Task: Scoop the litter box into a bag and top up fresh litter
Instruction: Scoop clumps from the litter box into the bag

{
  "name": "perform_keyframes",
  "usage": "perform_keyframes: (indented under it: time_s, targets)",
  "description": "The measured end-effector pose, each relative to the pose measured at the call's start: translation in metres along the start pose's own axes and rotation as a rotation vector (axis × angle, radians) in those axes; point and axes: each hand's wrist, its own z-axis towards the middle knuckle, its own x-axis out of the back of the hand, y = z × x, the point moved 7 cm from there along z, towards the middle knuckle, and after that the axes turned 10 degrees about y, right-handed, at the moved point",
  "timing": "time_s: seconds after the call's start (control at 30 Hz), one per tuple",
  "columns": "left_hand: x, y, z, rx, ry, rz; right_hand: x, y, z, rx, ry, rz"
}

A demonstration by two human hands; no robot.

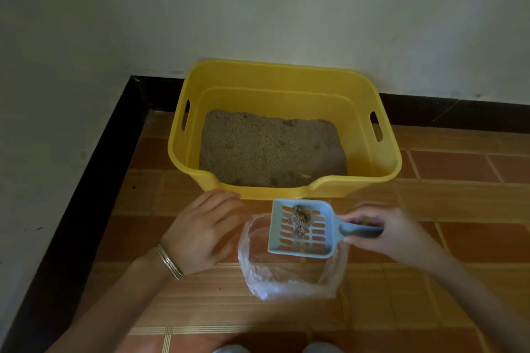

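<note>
now the right hand (384, 233) pinches the scoop (304, 228) handle, clumps (299, 216) over the bag (289, 272). the left hand (203, 229), fingers loosely spread, sits at the bag's 9 o'clock. next, i think, tip the scoop.

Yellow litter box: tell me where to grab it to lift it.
Grip the yellow litter box by the slot handles cut in its left wall and right wall, one hand from each side; the slots sit high, above the litter.

Single head-worn view, looking forward and down — close above floor (430, 281), facing wall (258, 8)
</note>
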Motion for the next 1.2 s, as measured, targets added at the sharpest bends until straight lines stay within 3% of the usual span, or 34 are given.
perform_keyframes:
  time_s: [0.3, 0.5, 0.67, 0.87, 1.2]
  targets:
    - [-0.086, 0.019, -0.034, 0.001, -0.355, -0.041, -0.039, 0.04, 0.007, 0.041, 0.021, -0.302]
    - [-0.116, 0.019, -0.046, -0.002, -0.471, 0.047, -0.05, 0.033, 0.011, 0.229, 0.053, -0.58]
    - [-0.112, 0.004, -0.041, 0.032, -0.386, 0.102, -0.041, 0.025, 0.009, 0.402, 0.234, -0.668]
    - [-0.1, -0.003, -0.036, 0.016, -0.265, 0.126, -0.042, 0.008, 0.004, 0.653, 0.308, -0.766]
    - [-0.096, -0.001, -0.04, 0.013, -0.244, 0.147, -0.046, 0.013, 0.001, 0.693, 0.31, -0.785]
